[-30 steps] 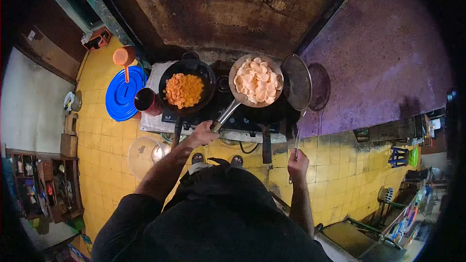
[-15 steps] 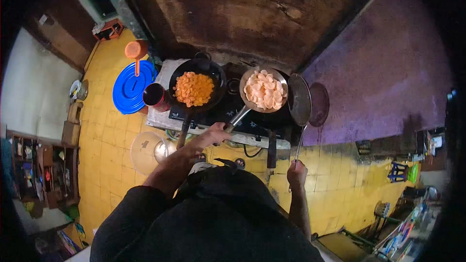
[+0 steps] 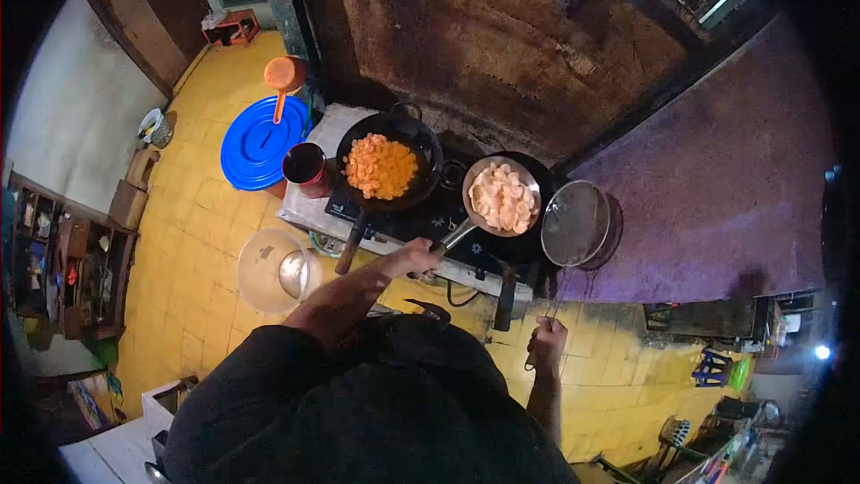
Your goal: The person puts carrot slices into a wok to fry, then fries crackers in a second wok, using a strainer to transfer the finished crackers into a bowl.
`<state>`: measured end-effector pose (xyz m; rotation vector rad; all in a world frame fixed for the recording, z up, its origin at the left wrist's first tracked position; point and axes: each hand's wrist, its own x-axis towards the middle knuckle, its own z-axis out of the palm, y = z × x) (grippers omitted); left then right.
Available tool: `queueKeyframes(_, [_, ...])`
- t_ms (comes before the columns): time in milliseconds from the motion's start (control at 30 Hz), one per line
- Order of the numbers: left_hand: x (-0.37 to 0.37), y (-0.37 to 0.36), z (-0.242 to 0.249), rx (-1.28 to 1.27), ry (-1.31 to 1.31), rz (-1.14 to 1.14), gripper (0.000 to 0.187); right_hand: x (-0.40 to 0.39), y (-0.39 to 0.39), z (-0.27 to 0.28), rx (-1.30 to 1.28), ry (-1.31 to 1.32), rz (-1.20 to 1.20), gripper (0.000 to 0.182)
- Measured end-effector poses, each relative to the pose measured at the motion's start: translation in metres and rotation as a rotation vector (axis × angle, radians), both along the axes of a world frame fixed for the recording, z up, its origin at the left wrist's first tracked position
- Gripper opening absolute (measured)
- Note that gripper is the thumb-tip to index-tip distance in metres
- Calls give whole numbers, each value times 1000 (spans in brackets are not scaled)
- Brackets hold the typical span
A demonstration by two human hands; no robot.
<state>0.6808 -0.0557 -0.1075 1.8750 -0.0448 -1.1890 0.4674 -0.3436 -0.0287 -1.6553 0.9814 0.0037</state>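
My left hand (image 3: 418, 257) grips the handle of a metal ladle-like pan (image 3: 476, 164) heaped with pale crackers (image 3: 503, 198). The pan hangs over a dark wok (image 3: 537, 246) on the right side of the stove. In my right hand (image 3: 546, 341) is the thin handle of a round mesh strainer (image 3: 576, 223), which is beside that wok and has nothing visible in it. On the left burner, a black wok (image 3: 432, 148) holds orange pieces (image 3: 381, 167) in what looks like oil.
A dark red cup (image 3: 305, 164) stands at the stove's left end. Beyond it is a blue-lidded bucket (image 3: 260, 143) with an orange dipper (image 3: 284, 75). A clear tub (image 3: 260, 271) is on the yellow floor (image 3: 188, 242). Wok handles jut toward my body.
The strainer has turned to show its round mesh more fully and sits a little away from the wok. The whole view has shifted and rotated slightly. Both hands keep their grips.
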Motion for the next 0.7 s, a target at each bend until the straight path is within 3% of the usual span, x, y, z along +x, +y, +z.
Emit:
queueKeyframes(67, [0, 7, 17, 92, -23, -13, 22, -1, 1, -5, 14, 0, 17, 16])
queueKeyframes(167, [4, 11, -29, -82, -9, -28, 24, 3, 4, 3, 68, -59, -19, 14])
queueKeyframes(200, [12, 2, -12, 174, -137, -279, 27, 4, 1, 3, 109, -50, -64, 12])
queueKeyframes(333, [16, 15, 3, 102, -9, -38, 34, 10, 22, 6, 151, -11, -162, 7])
queueKeyframes(433, [20, 22, 3, 41, -2, -95, 40, 19, 26, 6, 134, 41, -210, 5])
queueKeyframes(567, [24, 32, 6, 90, -32, -150, 44, 10, 24, -9, 211, -82, -266, 20])
queueKeyframes(633, [19, 50, 16, -69, 50, -80, 38, 9, 37, -2, 468, -203, -334, 14])
queueKeyframes(700, [16, 85, 44, -107, 42, -16, 34, 14, 59, 1, 376, -188, -275, 18])
